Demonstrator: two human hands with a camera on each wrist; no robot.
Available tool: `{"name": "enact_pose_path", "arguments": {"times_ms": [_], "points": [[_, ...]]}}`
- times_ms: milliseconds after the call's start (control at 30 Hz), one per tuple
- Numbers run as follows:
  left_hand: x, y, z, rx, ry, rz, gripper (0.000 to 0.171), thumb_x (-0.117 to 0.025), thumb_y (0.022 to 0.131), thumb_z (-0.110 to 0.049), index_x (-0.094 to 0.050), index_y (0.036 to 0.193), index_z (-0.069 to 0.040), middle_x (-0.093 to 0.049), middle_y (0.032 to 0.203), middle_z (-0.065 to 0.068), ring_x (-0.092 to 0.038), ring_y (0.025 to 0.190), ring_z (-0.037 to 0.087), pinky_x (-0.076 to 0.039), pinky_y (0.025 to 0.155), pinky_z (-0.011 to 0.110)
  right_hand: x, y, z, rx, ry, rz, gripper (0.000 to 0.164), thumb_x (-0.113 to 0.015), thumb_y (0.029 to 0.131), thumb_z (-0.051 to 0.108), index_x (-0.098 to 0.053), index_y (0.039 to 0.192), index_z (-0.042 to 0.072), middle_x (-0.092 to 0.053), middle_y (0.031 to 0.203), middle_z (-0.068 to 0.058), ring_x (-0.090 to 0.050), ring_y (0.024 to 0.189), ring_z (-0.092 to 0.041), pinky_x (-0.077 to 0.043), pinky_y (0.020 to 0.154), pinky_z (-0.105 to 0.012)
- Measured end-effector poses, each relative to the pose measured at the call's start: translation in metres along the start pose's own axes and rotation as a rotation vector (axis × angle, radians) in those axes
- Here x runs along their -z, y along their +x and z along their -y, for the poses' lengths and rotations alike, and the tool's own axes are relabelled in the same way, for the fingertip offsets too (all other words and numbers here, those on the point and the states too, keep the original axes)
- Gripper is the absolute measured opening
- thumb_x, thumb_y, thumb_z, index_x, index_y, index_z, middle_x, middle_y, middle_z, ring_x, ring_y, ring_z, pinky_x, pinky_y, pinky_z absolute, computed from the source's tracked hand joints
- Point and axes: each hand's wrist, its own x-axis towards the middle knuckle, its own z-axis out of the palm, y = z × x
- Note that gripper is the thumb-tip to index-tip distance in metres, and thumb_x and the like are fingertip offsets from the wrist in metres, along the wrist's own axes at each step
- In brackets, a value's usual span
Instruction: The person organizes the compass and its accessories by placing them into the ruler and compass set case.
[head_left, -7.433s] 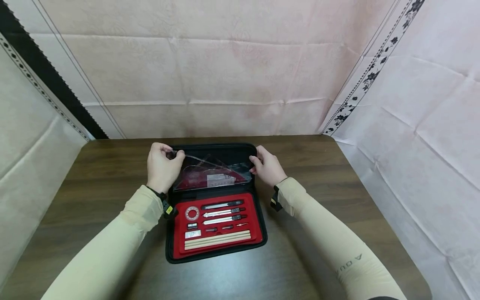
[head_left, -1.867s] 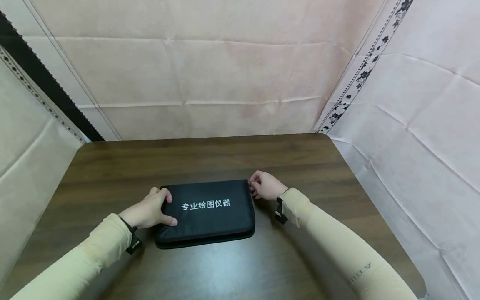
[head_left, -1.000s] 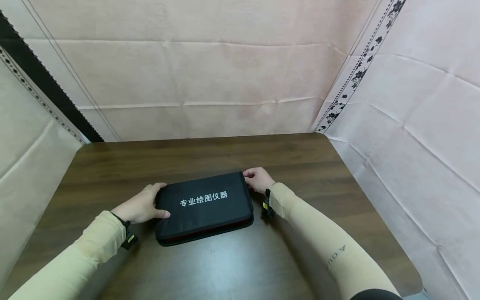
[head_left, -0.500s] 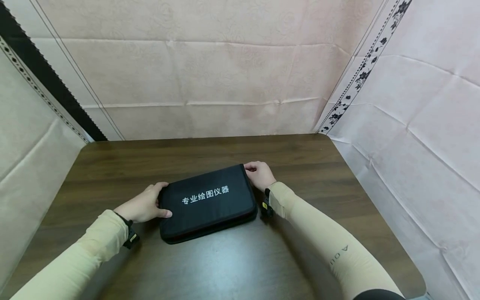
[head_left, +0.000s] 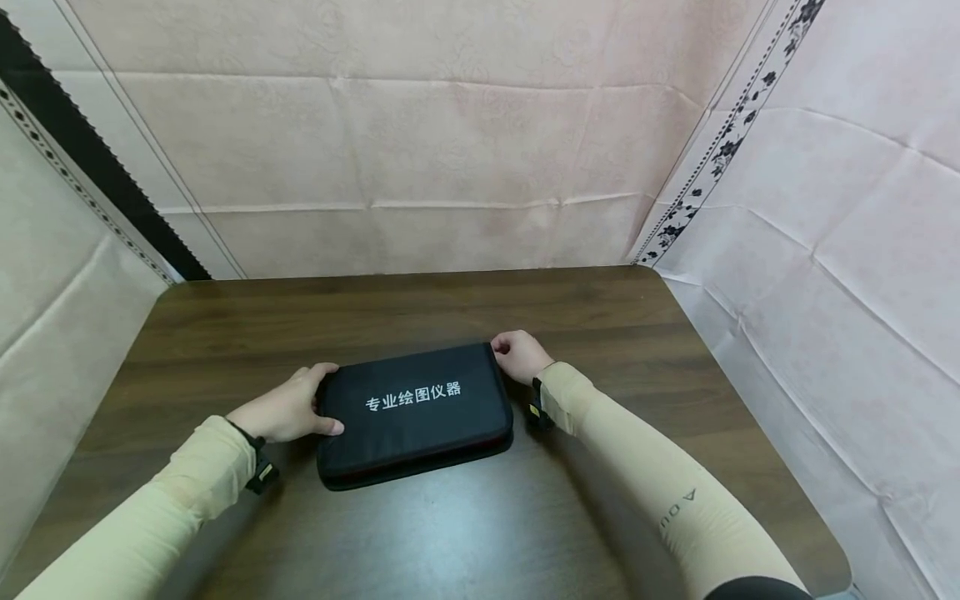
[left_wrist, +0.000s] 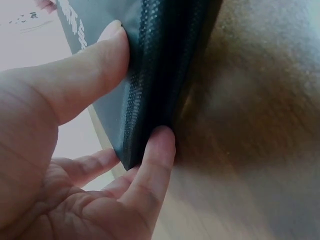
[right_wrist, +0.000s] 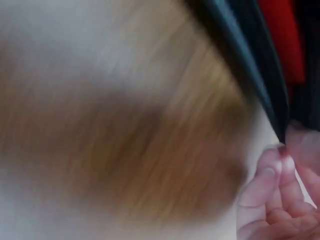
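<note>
A black zippered drawing-instrument case (head_left: 420, 433) lies closed over on the table, white characters on its lid. My left hand (head_left: 281, 408) grips its left end. In the left wrist view the thumb (left_wrist: 95, 67) presses on the lid and a finger (left_wrist: 155, 160) bears on the side, beside the zipper tape. At the far right corner is my right hand (head_left: 519, 356). Its thumb and fingertips pinch the zipper's end there, with the piece between them mostly hidden. Through the unzipped side, the red inner tray (right_wrist: 287, 37) shows in the right wrist view.
The case rests on a brown wood-grain table (head_left: 360, 533) with rounded corners. Pale cloth sheets (head_left: 420, 167) hang behind and to both sides, meeting the table's far edge.
Earlier the case lay open with set squares in its lid; the lid is now down. Since half a second ago, its right end and my right hand have come slightly nearer.
</note>
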Motion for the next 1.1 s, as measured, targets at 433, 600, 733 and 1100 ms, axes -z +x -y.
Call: {"name": "enact_pose_path", "arguments": {"times_ms": [433,600,733,1100], "points": [[0.003,0.002,-0.001,0.017,0.005,0.013,0.103,-0.085,0.072,-0.037,-0.025,0.146,0.001,-0.036,0.133,0.033,-0.046,0.111,0.04,-0.038,0.095,0.061,0.003,0.001,0.002,0.048,-0.19,0.129,0.034,-0.051,0.098,0.008,-0.039,0.066,0.012,-0.032,0.059,0.0,-0.035,0.054,-0.015,-0.033,0.058,-0.029],[0.003,0.003,0.002,0.002,0.007,0.014,0.103,-0.085,0.072,-0.039,-0.025,0.147,0.001,-0.039,0.13,0.031,-0.048,0.104,0.036,-0.043,0.091,0.056,0.005,0.002,0.0,0.039,-0.179,0.208,0.031,-0.042,0.101,0.009,-0.036,0.071,0.011,-0.033,0.064,-0.002,-0.036,0.056,-0.017,-0.033,0.059,-0.03],[0.001,-0.005,0.002,-0.011,0.003,0.035,0.109,-0.082,0.073,-0.047,-0.022,0.148,0.003,-0.037,0.132,0.032,-0.05,0.106,0.036,-0.045,0.088,0.053,0.005,-0.001,-0.001,0.037,-0.135,0.198,0.024,-0.045,0.101,0.011,-0.046,0.078,0.008,-0.043,0.069,-0.003,-0.043,0.061,-0.018,-0.037,0.062,-0.03],[-0.014,-0.029,-0.03,0.05,0.066,0.169,0.146,-0.089,0.052,-0.058,0.002,0.154,-0.006,0.005,0.146,0.044,-0.014,0.131,0.062,-0.031,0.091,0.072,0.002,-0.006,0.0,-0.067,0.302,0.11,0.026,-0.059,0.098,0.021,-0.067,0.122,0.017,-0.067,0.111,-0.001,-0.062,0.094,-0.018,-0.051,0.081,-0.034]]}}
